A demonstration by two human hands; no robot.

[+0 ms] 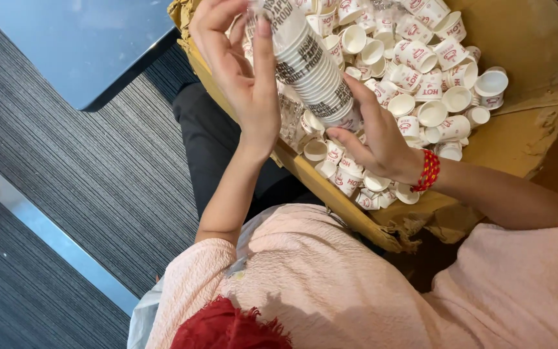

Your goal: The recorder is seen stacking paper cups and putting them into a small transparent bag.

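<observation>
While the cardboard box point(537, 58) is lying open across the lap, filling the frame from 12 to 3 o'clock, loose small white paper cups point(421, 77) with red print are heaping inside it. Above the box's 9 o'clock edge, a nested stack of cups point(308, 61) is slanting from 12 toward 6 o'clock. At the stack's 9 o'clock side, the left hand point(243, 77) is closing around its upper part. At its 5 o'clock end, the right hand point(376, 139), wearing a red beaded bracelet point(429, 170), is pinching the lowest cups.
</observation>
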